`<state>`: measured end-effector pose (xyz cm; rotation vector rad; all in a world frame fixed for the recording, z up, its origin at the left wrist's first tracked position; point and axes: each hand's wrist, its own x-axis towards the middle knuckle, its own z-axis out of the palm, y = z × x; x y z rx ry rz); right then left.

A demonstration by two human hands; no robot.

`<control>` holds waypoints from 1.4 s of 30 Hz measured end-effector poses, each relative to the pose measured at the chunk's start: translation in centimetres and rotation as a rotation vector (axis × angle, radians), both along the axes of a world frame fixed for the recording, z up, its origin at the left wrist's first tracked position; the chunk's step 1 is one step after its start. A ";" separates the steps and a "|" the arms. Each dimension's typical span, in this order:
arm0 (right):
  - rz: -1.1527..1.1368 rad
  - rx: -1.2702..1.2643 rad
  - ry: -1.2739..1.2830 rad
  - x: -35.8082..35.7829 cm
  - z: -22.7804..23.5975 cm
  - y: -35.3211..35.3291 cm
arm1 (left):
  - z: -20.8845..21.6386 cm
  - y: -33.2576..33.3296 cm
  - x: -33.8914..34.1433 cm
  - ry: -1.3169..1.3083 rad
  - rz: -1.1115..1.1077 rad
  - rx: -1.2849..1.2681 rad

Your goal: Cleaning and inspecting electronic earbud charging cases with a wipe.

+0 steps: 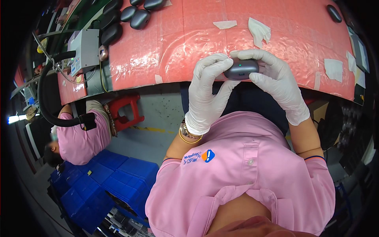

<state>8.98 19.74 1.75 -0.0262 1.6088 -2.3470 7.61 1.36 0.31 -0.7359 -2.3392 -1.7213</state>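
Note:
A dark grey earbud charging case [241, 71] is held up near the table's front edge, a small green light glowing on it and a port showing on the side toward me. My left hand [205, 91], in a white glove, grips its left end between fingers and thumb. On the other end, my right hand [279, 79], gloved the same way, has its fingers over the top and its thumb against the lower right side. The case looks closed, and its far side is hidden.
Several similar cases [140, 19] lie at the table's far left, beside a grey box-shaped device [86, 50]. Another case [334, 13] lies far right. Torn white paper pieces [259, 31] dot the pink table cover [189, 23]. A co-worker [85, 136] sits left, near a red stool [125, 111] and blue crates [128, 177].

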 end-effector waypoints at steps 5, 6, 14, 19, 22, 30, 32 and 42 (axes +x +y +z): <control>0.056 -0.095 -0.005 0.1 0.5 1.8 | 0.6 0.9 -0.6 0.119 -0.051 -0.083; 0.096 -0.066 0.008 -0.1 0.7 2.5 | 0.9 1.2 -0.8 0.183 -0.057 -0.135; 0.418 0.537 -0.099 -2.5 5.8 11.0 | 1.7 5.9 -4.2 0.332 -0.340 -0.249; -0.454 0.985 0.109 -7.7 6.4 21.9 | 4.3 10.1 -6.8 0.366 -0.314 -0.509; -0.605 1.129 0.116 -10.6 4.6 27.1 | 5.6 13.2 -8.5 0.448 -0.426 -0.619; -0.502 1.438 0.392 -7.7 1.6 26.8 | 3.7 25.0 -10.7 0.699 -0.691 -0.822; -0.570 1.464 0.418 -3.6 7.1 27.9 | 3.3 27.2 -11.6 0.693 -0.701 -0.788; -1.441 1.837 -0.246 20.5 16.8 61.4 | 0.2 31.5 -11.7 0.557 -0.638 -0.733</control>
